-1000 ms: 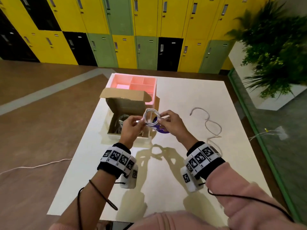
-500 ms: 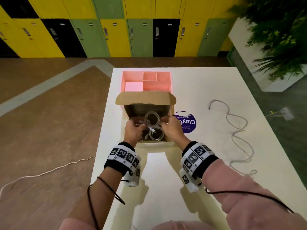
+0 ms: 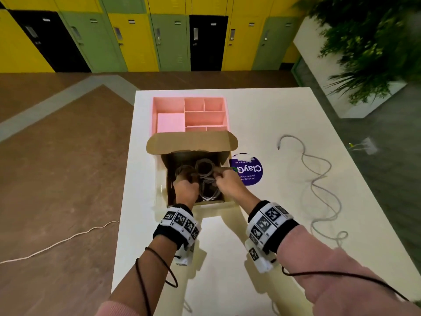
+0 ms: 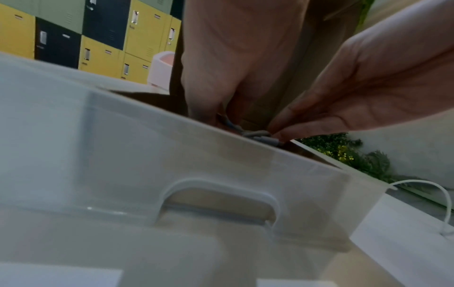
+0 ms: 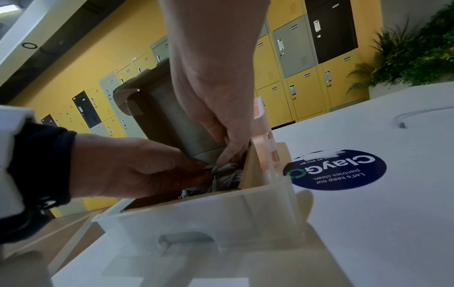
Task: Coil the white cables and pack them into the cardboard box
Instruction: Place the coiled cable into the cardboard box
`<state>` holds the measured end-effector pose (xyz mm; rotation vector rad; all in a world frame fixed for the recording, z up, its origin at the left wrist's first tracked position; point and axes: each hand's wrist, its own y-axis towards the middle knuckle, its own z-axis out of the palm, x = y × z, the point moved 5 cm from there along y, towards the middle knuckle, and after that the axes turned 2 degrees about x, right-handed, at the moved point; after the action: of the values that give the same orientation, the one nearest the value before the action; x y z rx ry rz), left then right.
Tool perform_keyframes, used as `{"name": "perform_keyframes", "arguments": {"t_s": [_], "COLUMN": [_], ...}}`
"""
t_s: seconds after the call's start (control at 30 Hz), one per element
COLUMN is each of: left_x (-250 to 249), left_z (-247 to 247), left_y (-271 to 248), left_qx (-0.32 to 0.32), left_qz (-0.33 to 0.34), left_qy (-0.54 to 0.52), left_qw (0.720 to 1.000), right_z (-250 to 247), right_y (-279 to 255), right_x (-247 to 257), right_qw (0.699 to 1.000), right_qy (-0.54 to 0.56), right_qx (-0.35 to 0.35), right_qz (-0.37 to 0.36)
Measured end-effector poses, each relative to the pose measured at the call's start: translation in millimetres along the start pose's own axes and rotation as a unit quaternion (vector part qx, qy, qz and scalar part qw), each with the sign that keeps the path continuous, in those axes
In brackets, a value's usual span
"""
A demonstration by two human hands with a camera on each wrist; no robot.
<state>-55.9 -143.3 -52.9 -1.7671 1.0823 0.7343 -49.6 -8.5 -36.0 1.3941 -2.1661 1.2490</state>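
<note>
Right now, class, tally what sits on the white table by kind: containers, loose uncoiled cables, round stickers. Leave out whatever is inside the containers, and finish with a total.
Containers: 3 (cardboard box, pink tray, white bin)
Loose white cable: 1
Round sticker: 1
Total: 5
The coiled cables in the box are too tangled to count.

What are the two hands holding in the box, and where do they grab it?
A coiled white cable: the left hand and right hand pinch its opposite sides inside the cardboard box.

cardboard box (image 3: 159,144) on table (image 3: 262,110), organiser tray (image 3: 168,103) behind it, loose cable (image 3: 319,179) to its right
</note>
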Motion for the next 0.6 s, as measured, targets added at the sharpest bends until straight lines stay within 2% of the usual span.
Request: {"name": "perform_keyframes", "arguments": {"t_s": [0.13,0.23,0.37,0.5,0.6], "left_x": [-2,-5,-12,-25,-39], "left_z": [3,2,1,18,43], "left_y": [-1,-3,-14,-38,-59], "left_qx": [0.01,0.001,-0.018,-0.049,-0.039], "left_qz": [-0.001,0.034,0.058,0.111,0.16], "left_qy": [0.024,0.057,0.087,0.083,0.077], "left_qw": [1.0,0.998,0.994,0.989,0.983], "right_z": [3,-7,-29,-64,-100], "right_y": [-2,-11,-30,-43,-54], "right_x": [1,0,-11,-40,-61], "right_qw": [0.999,0.997,0.99,0.984,0.983], "right_qy": [-0.039,-0.015,0.014,0.023,0.008], "right_qx": [0.011,-0.011,-0.005,0.01,0.022], "right_qz": [-0.019,-0.073,-0.139,-0.174,-0.182]}}
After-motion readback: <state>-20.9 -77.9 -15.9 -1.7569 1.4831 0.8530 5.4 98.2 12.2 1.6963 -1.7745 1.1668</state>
